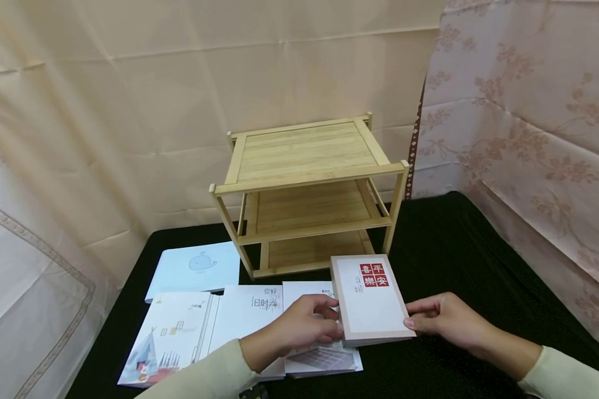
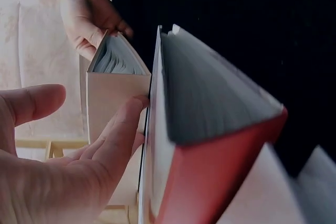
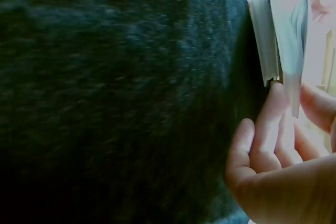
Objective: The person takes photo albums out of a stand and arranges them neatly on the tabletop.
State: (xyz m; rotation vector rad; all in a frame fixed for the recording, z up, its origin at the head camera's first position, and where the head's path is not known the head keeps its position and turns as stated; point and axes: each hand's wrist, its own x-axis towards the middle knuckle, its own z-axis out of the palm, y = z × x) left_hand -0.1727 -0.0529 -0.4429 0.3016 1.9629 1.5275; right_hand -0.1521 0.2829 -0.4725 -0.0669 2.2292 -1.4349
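My right hand (image 1: 449,318) pinches the right edge of a photo album (image 1: 376,310), thumb on top and fingers beneath. Its white cover bears a red block of characters inside a beige border. In the right wrist view the grey leaves (image 3: 290,30) show between its covers. My left hand (image 1: 304,327) is at the left side, fingertips against the beige spine (image 2: 113,90) and thumb lifted away from it in the left wrist view. The album is tilted and partly covers another white album (image 1: 324,360) under it. That lower one shows a red spine (image 2: 215,177) in the left wrist view.
A three-tier wooden shelf (image 1: 309,155) stands behind the albums. To the left lie a pale blue album (image 1: 194,271) with a whale, a white one (image 1: 167,332) with a tent drawing, and another white one (image 1: 244,321). Black cloth (image 1: 459,260) covers the table; curtains (image 1: 130,111) surround it.
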